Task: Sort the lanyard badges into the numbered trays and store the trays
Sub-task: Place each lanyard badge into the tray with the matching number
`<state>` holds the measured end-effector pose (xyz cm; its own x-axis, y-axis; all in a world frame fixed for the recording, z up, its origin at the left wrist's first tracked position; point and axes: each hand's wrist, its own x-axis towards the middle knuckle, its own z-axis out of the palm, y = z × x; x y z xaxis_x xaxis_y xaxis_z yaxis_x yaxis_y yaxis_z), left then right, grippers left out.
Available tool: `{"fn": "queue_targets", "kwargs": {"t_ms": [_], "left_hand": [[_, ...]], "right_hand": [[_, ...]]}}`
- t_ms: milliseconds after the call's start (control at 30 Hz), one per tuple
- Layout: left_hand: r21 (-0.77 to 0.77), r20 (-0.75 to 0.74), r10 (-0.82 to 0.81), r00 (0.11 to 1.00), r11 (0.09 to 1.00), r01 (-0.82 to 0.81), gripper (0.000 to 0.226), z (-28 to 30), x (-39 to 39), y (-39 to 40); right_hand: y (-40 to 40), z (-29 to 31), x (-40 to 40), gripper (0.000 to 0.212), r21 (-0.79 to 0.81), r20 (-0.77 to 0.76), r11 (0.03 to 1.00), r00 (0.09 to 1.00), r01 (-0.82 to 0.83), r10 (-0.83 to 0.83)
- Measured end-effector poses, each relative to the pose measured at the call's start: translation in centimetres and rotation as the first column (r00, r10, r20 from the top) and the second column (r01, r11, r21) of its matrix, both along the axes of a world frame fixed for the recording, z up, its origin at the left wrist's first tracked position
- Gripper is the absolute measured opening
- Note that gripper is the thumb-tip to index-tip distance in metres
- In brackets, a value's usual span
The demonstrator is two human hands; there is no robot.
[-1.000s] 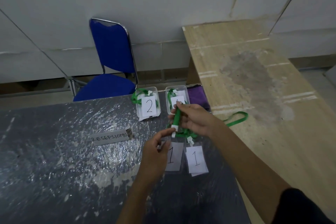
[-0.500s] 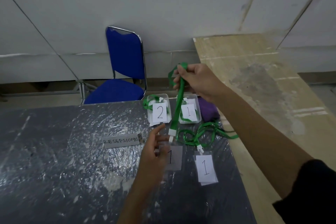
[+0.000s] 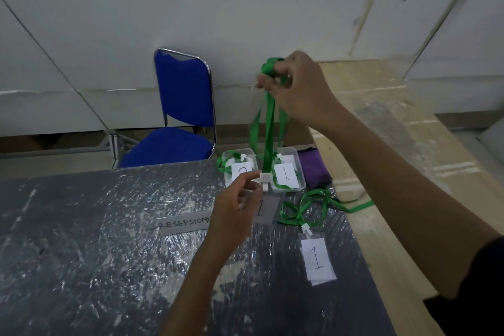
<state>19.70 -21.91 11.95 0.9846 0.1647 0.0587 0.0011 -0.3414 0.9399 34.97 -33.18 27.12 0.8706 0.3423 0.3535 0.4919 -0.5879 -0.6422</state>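
The right hand (image 3: 296, 90), in the upper middle of the frame, has its fingers curled round the bunched top of a green lanyard (image 3: 268, 128), pulling the strap taut and near upright. The left hand (image 3: 234, 215), lower centre, pinches the white clip (image 3: 264, 179) at the strap's lower end, where a badge marked 1 (image 3: 266, 206) hangs, partly hidden behind the fingers.

The strap looks likely to spring out of its fold when released, since it is stiff and long; a loop could then spill over the tray wall or drag on the lanyards already inside. A side loop hangs loose to the left of the strap and could catch on the neighbouring tray.

The held badge sits just below the left fingertips and directly in front of the two clear trays at centre: the tray holding a 1 card (image 3: 298, 172) just right of the clip, the other tray (image 3: 227, 172) just left, its card half covered. A second badge marked 1 (image 3: 317, 260) lies on the dark table (image 3: 81, 226) at lower right, its lanyard tangled above it, apart from both hands.
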Motion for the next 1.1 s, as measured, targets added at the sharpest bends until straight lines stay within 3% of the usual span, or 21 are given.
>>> {"fn": "queue_targets", "kwargs": {"t_ms": [167,267,333,433,633,800,900,967,1100], "left_hand": [[0.096,0.094,-0.040,0.995,0.995,0.031,0.021,0.1,1.7,0.4],[0.118,0.163,-0.024,0.986,0.993,0.005,0.023,0.3,2.4,0.2],[0.103,0.198,0.012,0.980,0.994,-0.033,0.028,0.9,2.7,-0.2],[0.000,0.203,0.072,0.976,0.997,-0.073,0.035,1.9,3.3,-0.9],[-0.139,0.156,0.094,0.983,0.988,-0.073,0.019,2.9,5.7,-2.2],[-0.106,0.149,0.122,0.981,0.989,-0.107,0.008,3.1,7.7,-2.5],[-0.074,0.169,0.130,0.977,0.990,-0.119,0.023,3.5,8.7,-2.4],[-0.051,0.193,0.125,0.973,0.992,-0.118,0.021,3.8,9.7,-2.2],[0.075,0.263,0.137,0.955,0.984,-0.162,0.020,4.4,12.0,-2.4]], "right_hand": [[-0.8,0.1,1.2,0.029,-0.020,0.217,0.989,0.967,0.144,-0.136],[-1.5,0.3,1.8,0.022,0.080,0.239,0.996,0.970,0.032,-0.050],[-1.8,0.5,2.0,0.021,0.186,0.090,0.982,0.996,-0.044,0.027],[-2.0,-0.2,2.7,0.021,0.253,-0.107,0.967,0.992,-0.032,0.060],[-2.7,-3.5,4.7,0.023,0.326,-0.384,0.945,0.919,0.038,0.095],[-3.5,-6.4,5.0,0.026,0.350,-0.611,0.931,0.779,0.105,0.142],[-4.3,-7.6,5.0,0.027,0.399,-0.671,0.915,0.700,0.064,0.244],[-4.9,-8.2,4.7,0.028,0.446,-0.712,0.894,0.624,0.050,0.321],[-6.2,-9.7,4.5,0.047,0.485,-0.801,0.864,0.465,0.134,0.378]]}}
